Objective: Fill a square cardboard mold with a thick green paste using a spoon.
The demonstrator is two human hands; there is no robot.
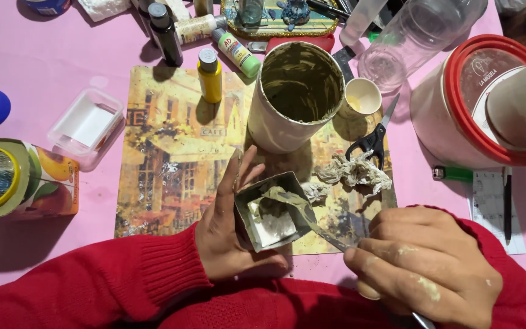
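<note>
Red sleeves fill the bottom edge of the view, and from them both hands come up over a printed street-scene mat (171, 170) lying on the pink table (44, 61). Taking that mat as the landmark: the left hand (229, 234) sits at its lower middle, fingers spread upward and curled loosely around a small square cardboard box (272, 210), cradling it with the open mouth tilted toward the right. The right hand (424, 268) lies just off the mat's lower right corner, closed in a fist around the handle of a palette knife (312, 222). The knife's long axis runs from that fist up and to the left, and its paste-smeared blade reaches into the box's mouth, touching the greyish-white paste inside. So the box lies up-left of the right hand, and the left hand is the one on it.

At the mat's upper right stands a large open tube (296, 97) coated inside with olive paste, with a small cream cup (363, 97) just beside it. Black-handled scissors (372, 137) and a crumpled rag (357, 170) lie on the mat's right edge. A yellow paint bottle (209, 76) stands at its top edge, and a clear plastic tray (86, 125) sits off its left side.
</note>
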